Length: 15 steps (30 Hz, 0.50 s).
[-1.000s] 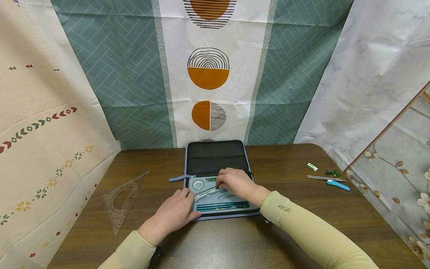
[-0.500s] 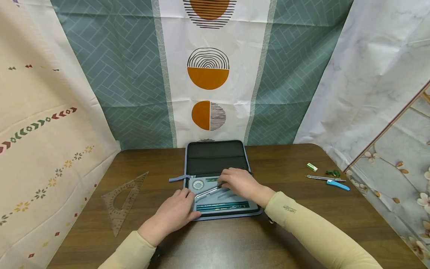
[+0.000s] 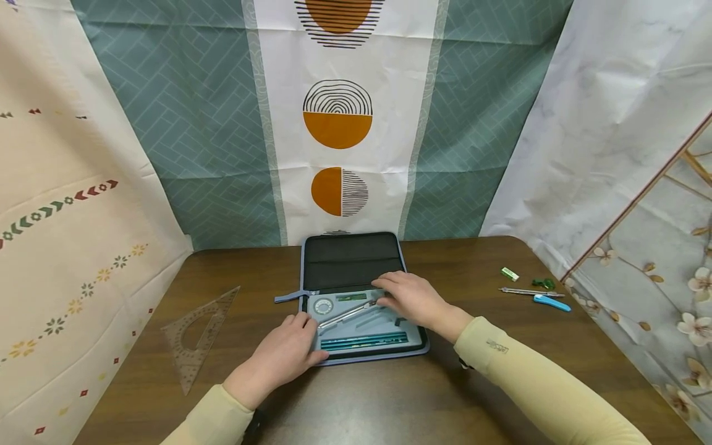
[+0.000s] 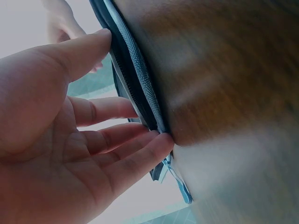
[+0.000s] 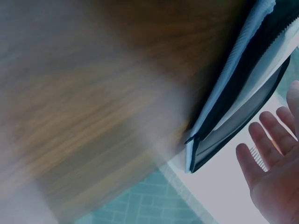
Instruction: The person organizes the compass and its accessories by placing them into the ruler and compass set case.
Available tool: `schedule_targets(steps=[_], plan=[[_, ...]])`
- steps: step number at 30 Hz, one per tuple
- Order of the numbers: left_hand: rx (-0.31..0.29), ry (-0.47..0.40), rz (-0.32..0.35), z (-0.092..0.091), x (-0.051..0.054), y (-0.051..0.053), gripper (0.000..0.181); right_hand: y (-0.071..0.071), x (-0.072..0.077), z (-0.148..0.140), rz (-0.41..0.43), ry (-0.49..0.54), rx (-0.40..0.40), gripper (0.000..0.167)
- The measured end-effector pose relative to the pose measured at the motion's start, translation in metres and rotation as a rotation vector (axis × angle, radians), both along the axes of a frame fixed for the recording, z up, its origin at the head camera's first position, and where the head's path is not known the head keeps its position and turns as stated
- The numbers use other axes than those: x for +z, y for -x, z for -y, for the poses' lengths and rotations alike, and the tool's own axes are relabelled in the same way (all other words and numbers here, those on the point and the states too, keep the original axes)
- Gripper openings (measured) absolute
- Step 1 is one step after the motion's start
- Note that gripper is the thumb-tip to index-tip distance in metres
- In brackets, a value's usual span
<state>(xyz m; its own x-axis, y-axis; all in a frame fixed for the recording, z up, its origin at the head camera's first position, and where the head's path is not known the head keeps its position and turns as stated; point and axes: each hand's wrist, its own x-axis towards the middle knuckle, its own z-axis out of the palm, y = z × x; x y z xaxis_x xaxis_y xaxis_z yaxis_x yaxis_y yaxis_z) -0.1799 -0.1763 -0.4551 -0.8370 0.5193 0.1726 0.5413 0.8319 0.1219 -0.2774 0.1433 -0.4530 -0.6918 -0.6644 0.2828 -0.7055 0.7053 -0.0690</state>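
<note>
An open zip case [image 3: 353, 250] lies mid-table, its black lid raised towards the wall. In its grey tray sits a silver drawing compass [image 3: 346, 314], lying diagonally. Beside it are a small round white dial [image 3: 322, 306], a green-labelled piece [image 3: 351, 297] and dark teal pencils [image 3: 364, 340]. My left hand [image 3: 283, 349] rests on the case's near left corner; in the left wrist view its fingertips and thumb touch the zipped edge [image 4: 133, 60]. Over the tray's right side hovers my right hand [image 3: 414, 296], near the compass's upper end. Its fingers are spread and hold nothing in the right wrist view.
A transparent set square [image 3: 189, 364] lies at the left. Towards the right edge are a green-and-white eraser [image 3: 509, 274], a slim silver tool [image 3: 531, 292], a small green item [image 3: 544, 283] and a light blue tool [image 3: 552, 302]. Fabric hangs behind the table.
My right hand has let go of the compass and shifted slightly right, so more of the tray shows. The left hand stays at the corner. The whole view has shifted a little.
</note>
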Motion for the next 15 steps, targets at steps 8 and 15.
schedule_targets(steps=[8, 15], plan=[[0.007, -0.003, 0.021, -0.002, 0.002, 0.0, 0.059, -0.006, 0.002, -0.031, -0.038, -0.02, -0.058, 0.053], [0.011, -0.009, 0.025, -0.001, 0.003, -0.001, 0.059, -0.008, 0.005, -0.065, -0.074, -0.015, -0.111, 0.053]])
